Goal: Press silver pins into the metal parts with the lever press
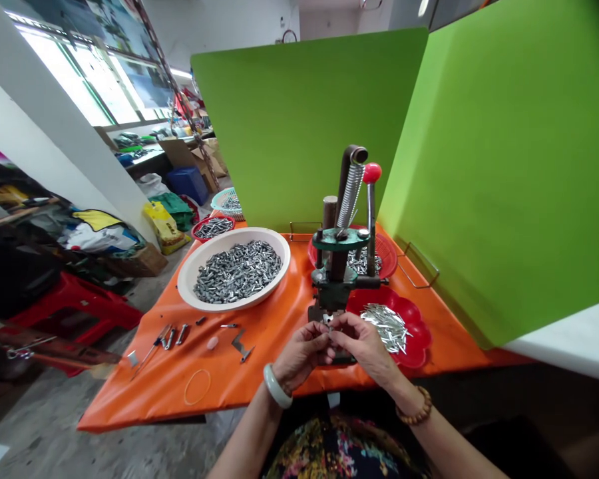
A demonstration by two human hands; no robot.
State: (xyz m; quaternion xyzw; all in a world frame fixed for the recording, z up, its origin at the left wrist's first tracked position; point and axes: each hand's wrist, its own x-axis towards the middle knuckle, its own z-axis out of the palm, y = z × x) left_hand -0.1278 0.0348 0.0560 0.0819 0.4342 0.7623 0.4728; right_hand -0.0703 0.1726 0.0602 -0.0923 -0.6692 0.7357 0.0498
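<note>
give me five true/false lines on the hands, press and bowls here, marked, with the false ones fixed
1. The left hand and right hand are close together at the lower part of the press. True.
2. The knob on the press is green. False: the knob is red.
3. A pale bangle is worn on the left arm. True.
4. The white bowl stands to the right of the press. False: the white bowl stands to the left of it.
5. The red dish nearest the right hand holds thin metal pins. True.
</note>
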